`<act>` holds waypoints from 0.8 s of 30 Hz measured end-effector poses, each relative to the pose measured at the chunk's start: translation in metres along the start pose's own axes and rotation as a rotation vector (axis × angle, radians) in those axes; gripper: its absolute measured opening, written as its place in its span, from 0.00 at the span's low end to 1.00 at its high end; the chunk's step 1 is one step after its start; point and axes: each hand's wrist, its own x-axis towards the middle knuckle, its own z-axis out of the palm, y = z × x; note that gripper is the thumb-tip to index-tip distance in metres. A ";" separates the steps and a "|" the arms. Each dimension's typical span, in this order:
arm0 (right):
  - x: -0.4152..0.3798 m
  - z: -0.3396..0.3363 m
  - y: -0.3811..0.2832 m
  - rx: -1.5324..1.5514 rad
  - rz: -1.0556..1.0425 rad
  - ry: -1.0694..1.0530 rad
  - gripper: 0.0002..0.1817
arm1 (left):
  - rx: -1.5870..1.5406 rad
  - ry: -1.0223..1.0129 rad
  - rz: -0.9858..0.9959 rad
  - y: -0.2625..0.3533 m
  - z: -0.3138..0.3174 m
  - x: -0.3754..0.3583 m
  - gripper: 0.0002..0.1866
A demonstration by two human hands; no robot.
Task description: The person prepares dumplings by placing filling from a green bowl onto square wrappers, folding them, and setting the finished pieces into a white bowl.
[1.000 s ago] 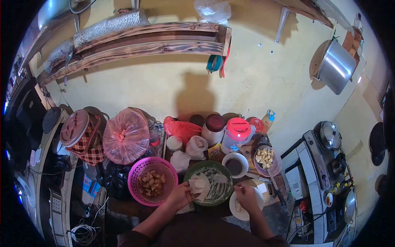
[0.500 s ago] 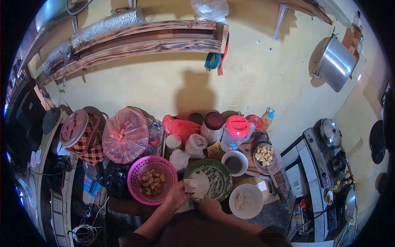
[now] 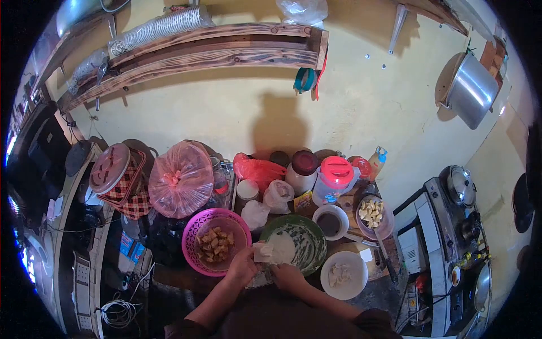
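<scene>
Moved off the round white bowl (image 3: 359, 271), the right hand (image 3: 287, 278) sat by the paste-smeared green bowl's near rim (image 3: 320, 239), its grip impossible to tell. Left hand (image 3: 241, 268) fingers pinched a thin, pale sheet (image 3: 262, 252) at that bowl's left edge, pointing rightward, long axis unclear, near a pink lattice basket (image 3: 189, 246).

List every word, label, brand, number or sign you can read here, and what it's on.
None legible.
Small yellow printed packet: lettering too small to read.
Blue printed packaging at lower left: too blurred to read.
Clear plastic pitcher with red lid: blue marking; cannot tell whether it is text.
</scene>
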 end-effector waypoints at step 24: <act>0.067 0.005 0.032 0.041 0.068 0.508 0.08 | -0.187 0.258 0.176 0.033 -0.033 -0.018 0.17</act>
